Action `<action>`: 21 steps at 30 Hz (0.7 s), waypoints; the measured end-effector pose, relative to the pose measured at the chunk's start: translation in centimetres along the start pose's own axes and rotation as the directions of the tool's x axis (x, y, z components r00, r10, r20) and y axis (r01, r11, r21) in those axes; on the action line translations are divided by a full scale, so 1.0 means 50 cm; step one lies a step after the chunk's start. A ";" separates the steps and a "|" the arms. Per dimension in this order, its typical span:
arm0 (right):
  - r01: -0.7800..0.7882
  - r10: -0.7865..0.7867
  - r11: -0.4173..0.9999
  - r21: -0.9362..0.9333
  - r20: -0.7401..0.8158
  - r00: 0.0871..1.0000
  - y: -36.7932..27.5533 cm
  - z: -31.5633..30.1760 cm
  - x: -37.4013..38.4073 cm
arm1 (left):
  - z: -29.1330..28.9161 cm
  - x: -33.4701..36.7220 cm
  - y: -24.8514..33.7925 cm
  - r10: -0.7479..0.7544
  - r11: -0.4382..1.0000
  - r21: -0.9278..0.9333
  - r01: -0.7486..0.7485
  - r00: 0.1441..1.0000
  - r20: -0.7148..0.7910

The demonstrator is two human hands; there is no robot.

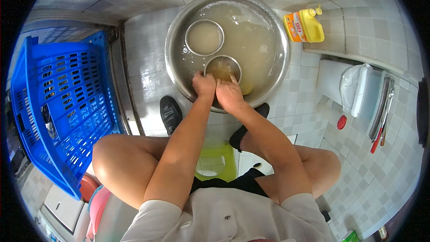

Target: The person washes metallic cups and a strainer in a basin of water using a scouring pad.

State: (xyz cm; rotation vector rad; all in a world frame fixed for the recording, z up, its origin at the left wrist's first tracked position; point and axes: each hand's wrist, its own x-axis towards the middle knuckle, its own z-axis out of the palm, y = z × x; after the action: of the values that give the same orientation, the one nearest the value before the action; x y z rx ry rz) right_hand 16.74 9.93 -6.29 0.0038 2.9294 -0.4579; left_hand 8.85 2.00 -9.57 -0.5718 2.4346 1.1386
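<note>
Right hand [230, 94] partly hides bowl [223, 56]; shirt [233, 215] cut off below

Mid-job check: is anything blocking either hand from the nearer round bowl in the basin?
Nothing visible does: the left hand and right hand are both at the near side of the nearer bowl. The other bowl lies beyond it, farther left.

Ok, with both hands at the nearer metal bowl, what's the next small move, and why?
Probably steady the nearer metal bowl with the left hand and rub inside with the right hand: the left is at its rim, the right's fingertips overlap its near edge, and brownish liquid sits inside.
</note>
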 end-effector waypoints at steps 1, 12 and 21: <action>-0.055 0.055 0.998 0.018 0.024 0.998 -0.009 0.002 -0.001 | -0.006 0.011 -0.001 0.063 0.997 0.046 -0.064 0.998 0.023; 0.419 -0.395 0.873 -0.250 0.143 0.907 0.123 -0.094 -0.006 | -0.030 0.088 0.044 0.295 0.876 0.253 -0.411 0.871 0.393; -0.123 0.123 0.992 -0.008 0.048 0.991 -0.013 -0.022 -0.005 | -0.002 0.021 0.007 -0.028 0.996 0.090 0.016 0.991 0.127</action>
State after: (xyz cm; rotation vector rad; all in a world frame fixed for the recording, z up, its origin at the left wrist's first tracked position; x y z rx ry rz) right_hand 16.76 9.66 -5.01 0.1690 2.8616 -0.4258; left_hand 7.78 1.91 -9.84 -0.4817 2.3497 1.0198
